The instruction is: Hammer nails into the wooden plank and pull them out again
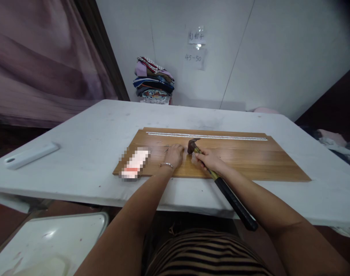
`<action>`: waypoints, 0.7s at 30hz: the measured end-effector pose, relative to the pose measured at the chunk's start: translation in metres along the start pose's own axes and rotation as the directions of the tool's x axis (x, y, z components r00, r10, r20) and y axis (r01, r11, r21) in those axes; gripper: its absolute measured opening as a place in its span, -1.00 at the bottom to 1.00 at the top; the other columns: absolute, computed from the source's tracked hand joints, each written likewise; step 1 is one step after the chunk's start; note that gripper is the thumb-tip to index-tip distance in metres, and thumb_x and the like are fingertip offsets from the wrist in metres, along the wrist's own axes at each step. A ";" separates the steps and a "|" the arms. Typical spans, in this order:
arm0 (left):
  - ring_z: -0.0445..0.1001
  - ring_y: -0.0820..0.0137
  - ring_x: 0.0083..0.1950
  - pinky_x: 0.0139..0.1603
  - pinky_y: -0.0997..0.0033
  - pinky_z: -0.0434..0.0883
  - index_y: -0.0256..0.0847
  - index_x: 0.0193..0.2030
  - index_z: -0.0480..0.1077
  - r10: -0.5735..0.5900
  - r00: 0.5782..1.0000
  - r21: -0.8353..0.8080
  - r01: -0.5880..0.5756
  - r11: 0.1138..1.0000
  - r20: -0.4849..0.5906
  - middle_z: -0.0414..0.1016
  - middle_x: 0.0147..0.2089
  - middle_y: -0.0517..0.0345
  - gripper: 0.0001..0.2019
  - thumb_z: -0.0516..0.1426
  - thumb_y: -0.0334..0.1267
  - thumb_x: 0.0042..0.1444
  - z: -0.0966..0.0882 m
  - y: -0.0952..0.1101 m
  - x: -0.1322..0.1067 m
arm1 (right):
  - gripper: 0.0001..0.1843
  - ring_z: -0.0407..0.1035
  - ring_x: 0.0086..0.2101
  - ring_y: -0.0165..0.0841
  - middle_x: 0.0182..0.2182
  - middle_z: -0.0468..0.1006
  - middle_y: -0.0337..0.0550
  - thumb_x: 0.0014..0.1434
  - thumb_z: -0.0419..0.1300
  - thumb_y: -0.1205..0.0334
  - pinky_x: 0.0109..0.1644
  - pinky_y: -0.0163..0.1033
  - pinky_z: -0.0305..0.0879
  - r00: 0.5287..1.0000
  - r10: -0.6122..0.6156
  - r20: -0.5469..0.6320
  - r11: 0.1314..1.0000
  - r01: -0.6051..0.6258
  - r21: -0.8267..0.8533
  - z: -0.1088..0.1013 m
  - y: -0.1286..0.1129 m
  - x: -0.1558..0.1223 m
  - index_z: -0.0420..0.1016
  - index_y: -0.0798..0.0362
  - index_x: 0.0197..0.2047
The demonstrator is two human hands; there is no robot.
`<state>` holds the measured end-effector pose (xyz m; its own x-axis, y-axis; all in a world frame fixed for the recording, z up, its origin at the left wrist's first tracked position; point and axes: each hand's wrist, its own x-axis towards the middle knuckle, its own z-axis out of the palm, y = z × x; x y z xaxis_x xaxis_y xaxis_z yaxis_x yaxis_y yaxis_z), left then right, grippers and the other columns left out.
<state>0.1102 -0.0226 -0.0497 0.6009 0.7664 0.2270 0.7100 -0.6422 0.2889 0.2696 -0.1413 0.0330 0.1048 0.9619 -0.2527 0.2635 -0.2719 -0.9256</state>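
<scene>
A long wooden board (249, 161) lies on the white table (85, 145). My right hand (207, 158) is wrapped round the neck of a hammer (234, 199), close under its dark head (193, 144), which rests on the board. The black grip sticks out over the table's near edge. My left hand (174, 154), with a bracelet at the wrist, lies on the board just left of the hammer head, its fingers curled in a pinch. A few small nails (166, 147) lie by its fingertips. Whether it holds one is hidden.
A white strip (206, 136) runs along the board's far edge. A blurred-out small object (134, 163) sits on the board's left end. A white bar-shaped item (30, 155) lies at the table's left. Folded clothes (153, 81) are stacked against the wall. A white tray (48, 241) sits below left.
</scene>
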 end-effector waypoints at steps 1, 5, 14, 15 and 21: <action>0.49 0.18 0.14 0.26 0.16 0.40 -0.22 -0.09 0.60 -0.001 1.000 0.001 0.001 1.000 -0.002 0.61 0.04 -0.10 -0.69 0.02 -0.47 0.31 0.000 0.000 0.000 | -0.96 0.13 -0.70 -0.53 -0.63 0.28 -0.47 0.32 0.14 0.32 -0.67 -0.47 0.09 1.000 0.015 -0.004 1.000 -0.015 0.006 0.000 -0.001 0.000 0.37 0.00 -0.20; 0.49 0.20 0.14 0.25 0.17 0.40 -0.20 -0.10 0.60 -0.007 1.000 0.005 0.007 1.000 -0.017 0.60 0.03 -0.08 -0.68 0.01 -0.48 0.30 0.001 -0.001 -0.001 | -0.92 0.14 -0.69 -0.51 -0.61 0.30 -0.45 0.29 0.14 0.36 -0.68 -0.44 0.09 0.998 0.058 -0.037 0.998 -0.057 0.028 -0.001 -0.005 -0.002 0.42 0.00 -0.18; 0.49 0.19 0.16 0.27 0.18 0.38 -0.21 -0.09 0.59 -0.002 1.000 0.007 0.002 1.000 0.002 0.61 0.05 -0.08 -0.69 0.00 -0.46 0.33 0.001 -0.001 0.001 | -0.94 0.11 -0.69 -0.50 -0.65 0.26 -0.45 0.28 0.14 0.32 -0.67 -0.44 0.09 0.998 0.055 -0.012 0.998 -0.055 0.038 0.003 -0.002 -0.003 0.34 -0.02 -0.25; 0.49 0.19 0.16 0.28 0.18 0.38 -0.22 -0.08 0.59 -0.006 1.000 0.008 0.006 1.000 0.004 0.61 0.05 -0.08 -0.69 0.00 -0.46 0.33 0.001 0.000 0.001 | -0.94 0.11 -0.69 -0.50 -0.65 0.27 -0.45 0.28 0.14 0.32 -0.67 -0.44 0.08 0.998 0.055 -0.013 0.998 -0.055 0.036 0.003 -0.002 -0.003 0.34 -0.02 -0.25; 0.49 0.20 0.15 0.26 0.19 0.38 -0.21 -0.11 0.59 -0.009 1.000 -0.008 0.009 1.000 -0.003 0.60 0.05 -0.08 -0.70 0.01 -0.46 0.33 0.002 -0.001 0.000 | -0.94 0.14 -0.69 -0.51 -0.63 0.27 -0.47 0.29 0.15 0.31 -0.66 -0.45 0.09 0.998 0.056 -0.001 0.998 -0.056 0.030 0.000 -0.004 -0.003 0.41 0.01 -0.15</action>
<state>0.1105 -0.0217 -0.0514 0.5935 0.7721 0.2271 0.7123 -0.6353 0.2982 0.2680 -0.1427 0.0378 0.1203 0.9450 -0.3041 0.2281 -0.3245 -0.9180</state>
